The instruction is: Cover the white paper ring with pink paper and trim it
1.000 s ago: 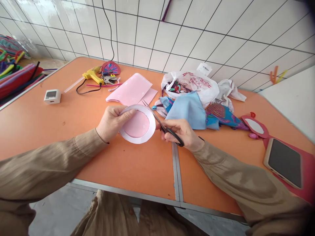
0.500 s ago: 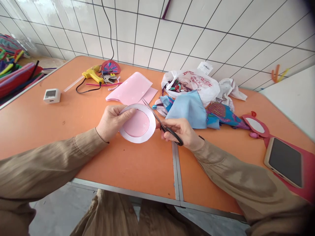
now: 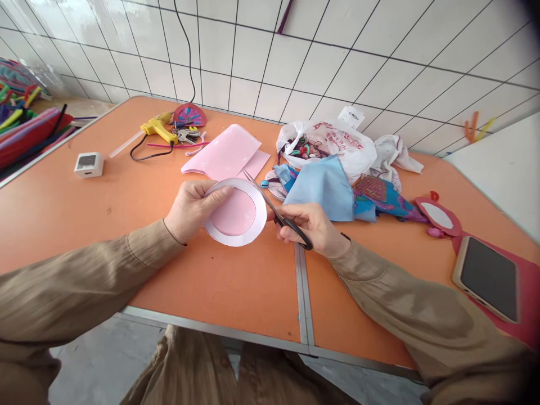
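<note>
My left hand (image 3: 192, 209) pinches the left side of a round white paper ring (image 3: 236, 240) with a pink disc (image 3: 238, 212) in its middle, thumb on top. Whether ring and disc are one piece I cannot tell. In my right hand (image 3: 310, 224) is a pair of black-handled scissors (image 3: 291, 226), their blades pointing up and left beside the ring's upper right edge. The fingers are wrapped in the handles. Just beyond the ring lies a folded pink sheet (image 3: 230, 149) on the table. A light blue cloth (image 3: 327, 191) is close behind my right hand.
A yellow glue gun (image 3: 158, 128) with its cord, keys (image 3: 187, 135) and a small white box (image 3: 89, 165) sit at the left. Toward the back right are a plastic bag (image 3: 350, 146) and patterned cloth (image 3: 379, 197). A phone (image 3: 489, 275) lies at the right edge.
Almost nothing differs. The scissors have tilted very slightly in my right hand, and the ring stays in place in my left.
</note>
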`<move>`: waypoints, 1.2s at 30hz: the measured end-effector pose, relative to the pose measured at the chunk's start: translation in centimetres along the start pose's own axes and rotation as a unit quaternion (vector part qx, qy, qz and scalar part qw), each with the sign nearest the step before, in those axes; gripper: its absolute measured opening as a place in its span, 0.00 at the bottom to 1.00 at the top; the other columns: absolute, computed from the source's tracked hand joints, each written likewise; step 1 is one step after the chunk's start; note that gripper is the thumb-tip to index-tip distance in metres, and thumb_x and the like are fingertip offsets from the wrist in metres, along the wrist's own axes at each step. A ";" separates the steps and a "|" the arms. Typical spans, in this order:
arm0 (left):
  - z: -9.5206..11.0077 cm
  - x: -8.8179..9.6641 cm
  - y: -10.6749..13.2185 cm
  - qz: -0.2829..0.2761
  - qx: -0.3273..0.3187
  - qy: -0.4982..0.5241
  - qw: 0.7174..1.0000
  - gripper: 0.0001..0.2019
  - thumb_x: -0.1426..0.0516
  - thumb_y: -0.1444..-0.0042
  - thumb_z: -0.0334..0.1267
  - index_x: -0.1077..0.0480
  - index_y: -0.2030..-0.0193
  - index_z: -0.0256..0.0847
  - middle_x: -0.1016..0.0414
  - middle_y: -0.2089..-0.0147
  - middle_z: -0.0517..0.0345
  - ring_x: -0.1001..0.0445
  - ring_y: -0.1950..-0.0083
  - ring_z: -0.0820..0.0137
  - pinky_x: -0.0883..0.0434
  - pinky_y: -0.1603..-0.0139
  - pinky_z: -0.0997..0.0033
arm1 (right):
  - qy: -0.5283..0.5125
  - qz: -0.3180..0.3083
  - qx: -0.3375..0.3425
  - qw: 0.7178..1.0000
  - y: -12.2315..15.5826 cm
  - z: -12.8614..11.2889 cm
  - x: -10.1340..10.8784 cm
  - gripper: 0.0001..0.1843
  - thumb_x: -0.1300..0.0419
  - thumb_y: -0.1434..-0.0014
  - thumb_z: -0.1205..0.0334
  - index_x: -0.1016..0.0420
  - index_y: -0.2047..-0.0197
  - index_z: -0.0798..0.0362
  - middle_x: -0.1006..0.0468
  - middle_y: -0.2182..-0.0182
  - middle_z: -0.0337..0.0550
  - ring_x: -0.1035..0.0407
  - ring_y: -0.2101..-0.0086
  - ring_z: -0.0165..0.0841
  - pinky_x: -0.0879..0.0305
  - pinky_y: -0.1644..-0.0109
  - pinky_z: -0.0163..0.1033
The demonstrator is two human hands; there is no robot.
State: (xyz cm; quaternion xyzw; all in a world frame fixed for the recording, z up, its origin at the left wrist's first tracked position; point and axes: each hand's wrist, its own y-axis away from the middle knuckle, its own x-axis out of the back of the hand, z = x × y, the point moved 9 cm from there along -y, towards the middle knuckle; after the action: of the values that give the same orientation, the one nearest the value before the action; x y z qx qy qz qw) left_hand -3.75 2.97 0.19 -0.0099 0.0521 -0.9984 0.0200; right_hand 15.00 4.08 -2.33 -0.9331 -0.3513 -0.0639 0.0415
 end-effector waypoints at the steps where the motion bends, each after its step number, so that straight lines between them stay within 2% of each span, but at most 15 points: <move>1: 0.0 0.0 0.0 -0.001 0.001 0.001 1.000 0.19 0.34 0.52 0.53 0.21 0.71 0.35 0.26 0.78 0.57 0.33 0.78 0.73 0.38 0.80 0.74 | 0.003 -0.002 0.005 1.000 0.0 -0.1 0.0 0.22 0.34 0.48 0.53 0.25 0.57 0.62 0.30 0.78 0.39 0.37 0.78 0.26 0.41 0.76 0.33; 6: -0.1 0.0 0.0 -0.002 0.005 0.003 1.000 0.19 0.34 0.53 0.53 0.20 0.70 0.35 0.25 0.77 0.57 0.33 0.77 0.73 0.37 0.79 0.75 | 0.036 -0.001 0.033 0.999 -0.1 -0.6 0.2 0.21 0.35 0.48 0.53 0.23 0.58 0.62 0.31 0.78 0.38 0.38 0.78 0.25 0.42 0.76 0.33; 13: -0.1 -0.1 -0.2 -0.013 0.008 0.017 1.000 0.19 0.33 0.53 0.52 0.20 0.70 0.35 0.25 0.77 0.58 0.33 0.77 0.74 0.37 0.79 0.76 | 0.063 -0.004 0.037 0.997 -0.2 -0.5 0.4 0.21 0.34 0.48 0.53 0.23 0.57 0.62 0.33 0.78 0.36 0.40 0.79 0.24 0.43 0.76 0.32; 24: -0.2 -0.1 -0.3 -0.024 0.011 0.008 1.000 0.20 0.34 0.53 0.53 0.20 0.68 0.34 0.24 0.76 0.56 0.32 0.77 0.72 0.36 0.79 0.75 | 0.094 -0.010 0.025 0.995 -0.1 -0.6 0.6 0.19 0.36 0.48 0.58 0.22 0.57 0.64 0.32 0.76 0.38 0.39 0.76 0.24 0.43 0.74 0.32; 36: -0.3 0.0 -0.4 -0.025 0.011 0.008 1.000 0.19 0.34 0.53 0.52 0.21 0.71 0.34 0.26 0.77 0.57 0.33 0.77 0.73 0.37 0.80 0.76 | 0.103 -0.003 0.032 0.994 -0.2 -0.5 0.7 0.19 0.35 0.49 0.58 0.22 0.57 0.63 0.33 0.77 0.38 0.40 0.77 0.24 0.44 0.75 0.32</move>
State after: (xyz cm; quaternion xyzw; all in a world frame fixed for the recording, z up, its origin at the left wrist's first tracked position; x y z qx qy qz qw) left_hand -3.77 3.41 -0.09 -0.0031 0.0406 -0.9992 -0.0048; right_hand 15.28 4.63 -1.69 -0.9187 -0.3502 -0.1482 0.1066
